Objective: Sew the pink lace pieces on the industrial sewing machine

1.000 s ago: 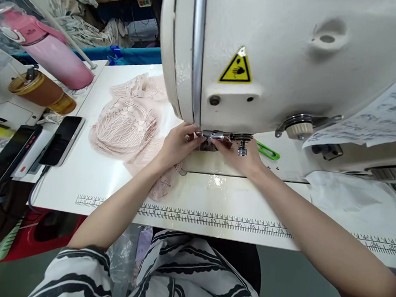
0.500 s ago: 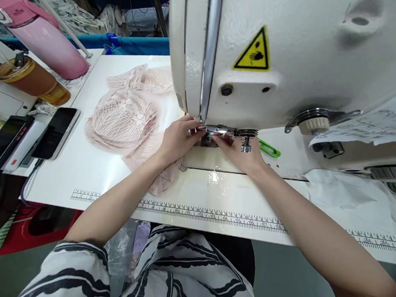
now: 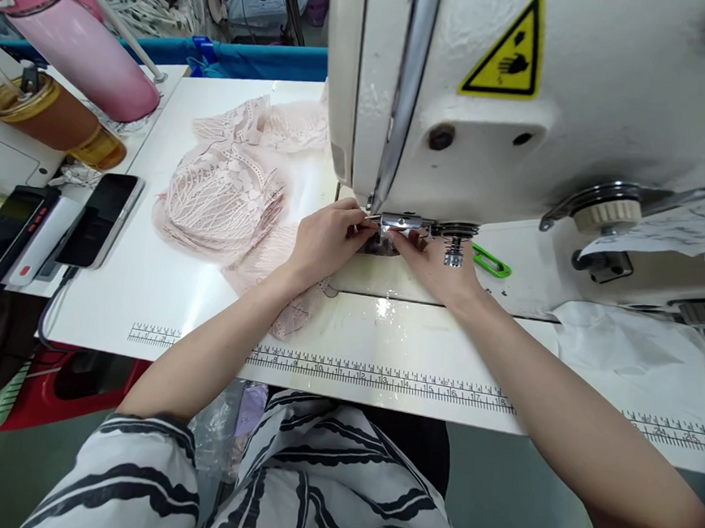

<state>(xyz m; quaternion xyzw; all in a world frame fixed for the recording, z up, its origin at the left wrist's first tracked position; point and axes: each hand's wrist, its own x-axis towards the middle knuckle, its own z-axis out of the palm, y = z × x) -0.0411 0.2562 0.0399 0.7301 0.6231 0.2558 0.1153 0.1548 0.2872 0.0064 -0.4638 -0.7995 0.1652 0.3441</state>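
My left hand [image 3: 330, 238] is at the needle area of a white sewing machine [image 3: 460, 142], thumb and forefinger pinched together just left of the needle. Whatever lies between these fingertips is too small to make out. On the other side of the presser foot, my right hand [image 3: 441, 267] has its fingers closed, partly hidden behind the metal needle-bar fittings [image 3: 401, 223]. I cannot see what it grips. Pale pink lace fabric [image 3: 223, 201] lies bunched to the left of the machine, and one end of it runs beneath my left wrist.
Right of my right hand lies a green thread snipper [image 3: 492, 261]. A printed ruler [image 3: 344, 371] runs along the table's front edge. Phone [image 3: 100, 220], drink cup [image 3: 52, 122] and pink bottle [image 3: 88, 56] stand at the left. White cloth [image 3: 632, 351] lies at the right.
The view has shifted a little, so the machine head looks larger and farther right. Both hands stay at the needle with their fingers closed; the lace lies as before.
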